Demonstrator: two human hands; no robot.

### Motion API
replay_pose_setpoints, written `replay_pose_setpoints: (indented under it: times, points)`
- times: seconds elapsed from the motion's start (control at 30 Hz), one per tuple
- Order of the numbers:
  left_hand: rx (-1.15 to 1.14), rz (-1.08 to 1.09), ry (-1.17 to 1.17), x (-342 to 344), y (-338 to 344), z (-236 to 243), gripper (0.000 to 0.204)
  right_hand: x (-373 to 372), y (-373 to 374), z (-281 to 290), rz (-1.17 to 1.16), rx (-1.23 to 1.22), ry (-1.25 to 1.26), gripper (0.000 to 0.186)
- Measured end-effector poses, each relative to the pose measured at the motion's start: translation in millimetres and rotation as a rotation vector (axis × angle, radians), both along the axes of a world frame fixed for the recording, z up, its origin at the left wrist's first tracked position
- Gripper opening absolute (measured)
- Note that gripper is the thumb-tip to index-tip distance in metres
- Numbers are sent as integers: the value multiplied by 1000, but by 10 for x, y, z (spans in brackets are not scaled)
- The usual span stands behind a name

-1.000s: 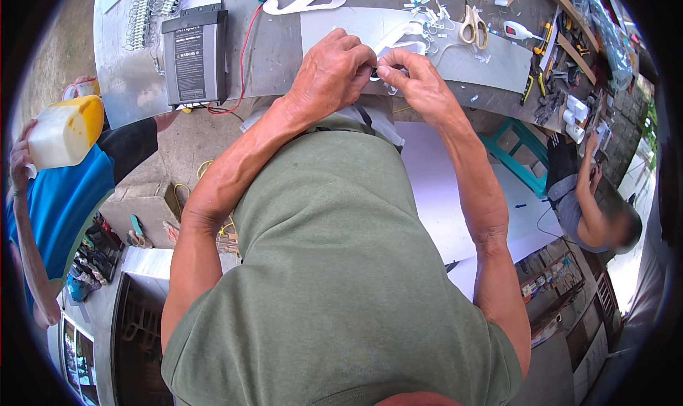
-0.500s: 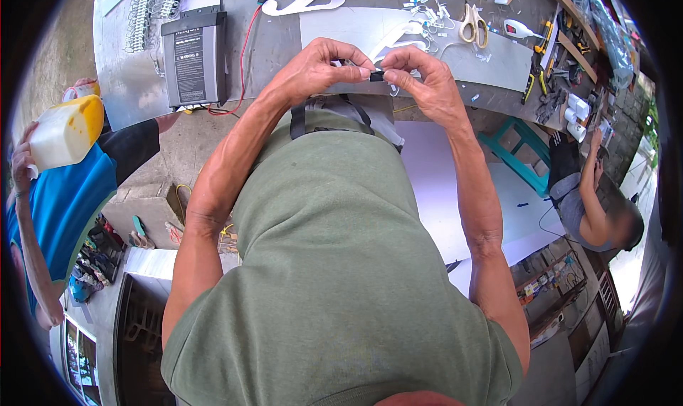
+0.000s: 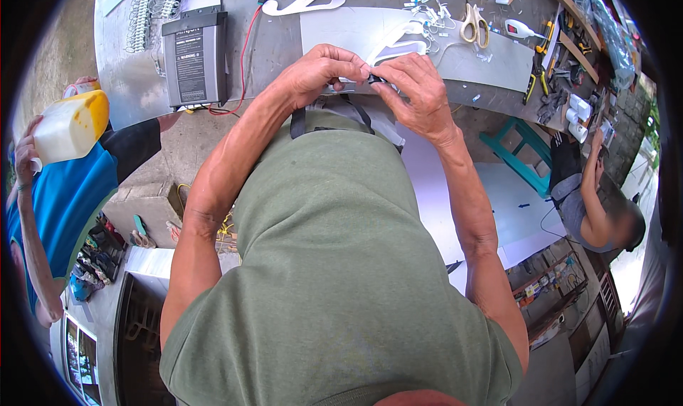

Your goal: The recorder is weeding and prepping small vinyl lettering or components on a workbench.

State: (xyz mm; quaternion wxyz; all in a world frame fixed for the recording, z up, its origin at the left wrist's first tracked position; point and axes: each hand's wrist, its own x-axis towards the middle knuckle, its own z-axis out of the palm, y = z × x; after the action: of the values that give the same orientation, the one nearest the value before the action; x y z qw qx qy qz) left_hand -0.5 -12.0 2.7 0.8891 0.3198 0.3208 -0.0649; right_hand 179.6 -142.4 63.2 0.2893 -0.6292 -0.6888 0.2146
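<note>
Both hands meet in front of me, just over the table's near edge. Between their fingertips is a small black piece (image 3: 375, 79), mostly covered, so its kind does not show. My left hand (image 3: 324, 70) pinches at its left side with thumb and forefinger. From the right, my right hand (image 3: 414, 89) has its thumb and fingers closed on the same piece. Right behind them lies a white cut-out shape (image 3: 398, 45) on a pale sheet (image 3: 327, 28). Thin wires with small white modules (image 3: 435, 23) are tangled beside it.
A grey power unit (image 3: 194, 59) with a red cable stands left on the metal table (image 3: 267, 47). Scissors (image 3: 474, 28), a white glue bottle (image 3: 521, 28) and pliers (image 3: 535, 79) lie right. Below right is a green stool (image 3: 518, 150). One person holds a yellowish jug (image 3: 70, 130); another sits right.
My right hand has turned and shifted left, its fingers now covering more of the black piece. The left hand has dropped slightly. At the left, the person's jug has moved a little.
</note>
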Motion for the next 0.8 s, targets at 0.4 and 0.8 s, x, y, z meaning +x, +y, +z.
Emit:
replay_pose_setpoints:
  times: [0.4,0.8]
  points:
    - [13,-32,-44,-8,-10,-39,12,0,-8,1,57,89,-185,21]
    - [36,-42,-16,-16,-18,-17,13,-4,-50,-6,31,62,23,20]
